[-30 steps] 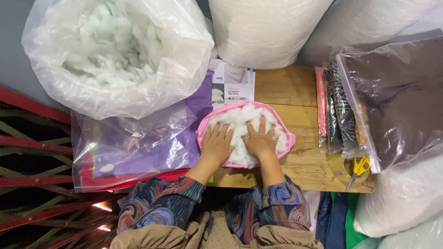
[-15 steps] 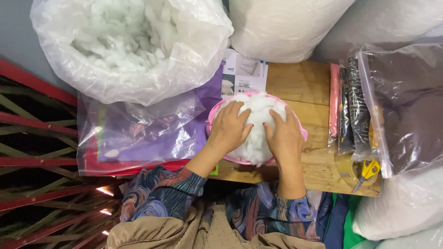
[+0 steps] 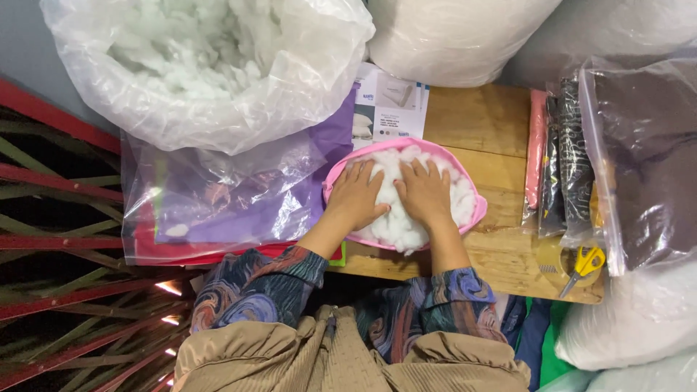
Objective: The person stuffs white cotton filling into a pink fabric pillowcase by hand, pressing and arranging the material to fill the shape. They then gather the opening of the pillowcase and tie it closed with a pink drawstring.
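The fingers of the left hand [image 3: 357, 197] lie spread and flat, pressing palm-down into the soft white clumpy fibre stuffing [image 3: 406, 218]; the fingers of the right hand [image 3: 425, 192] do the same just beside them, released rather than clenched, gripping nothing, with a narrow strip of fluff showing between the two hands. The stuffing is lumpy and cotton-like, mounded inside a pink fabric cover [image 3: 475, 210] whose smooth rim curls around it in a rounded oval. That oval's long axis runs left to right across the wooden bench [image 3: 486, 123], and its open mouth faces up toward the camera; it sits near the bench's front edge, in the middle of the view. A tuft of stuffing hangs over the near rim. Against the cover's left side lies a crinkled clear plastic bag holding flat purple fabric [image 3: 218, 203], and beyond that a large clear plastic sack of loose white stuffing [image 3: 203, 58]. To the right are clear bags of dark folded cloth [image 3: 639, 160] and yellow-handled scissors [image 3: 584, 263]. Half a second ago the hands were angled inward, cupping the mound from its sides; now they rest side by side on top, fingers pointing away from the body.
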